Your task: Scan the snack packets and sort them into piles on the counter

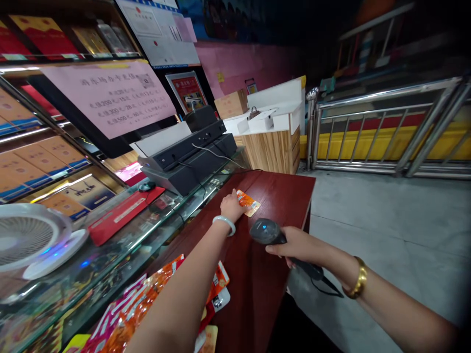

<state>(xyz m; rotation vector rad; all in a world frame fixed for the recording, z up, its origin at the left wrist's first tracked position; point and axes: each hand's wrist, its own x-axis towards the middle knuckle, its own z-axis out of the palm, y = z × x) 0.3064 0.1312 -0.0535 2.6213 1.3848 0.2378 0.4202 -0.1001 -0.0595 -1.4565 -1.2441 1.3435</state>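
My left hand, with a pale bangle at the wrist, has its fingers closed on the left edge of a small orange snack packet lying on the dark red table. A black handheld barcode scanner is gripped in my right hand, its head pointing left toward the packet and a small blue light showing on top. A cord hangs from the scanner's handle. Beneath my left forearm lies a pile of shiny snack packets, orange, pink and red, partly hidden by the arm.
Left of the table runs a glass display counter with a white fan, a red box and a dark point-of-sale machine. Behind are stocked shelves and a white-topped wooden desk. A metal railing stands at the right.
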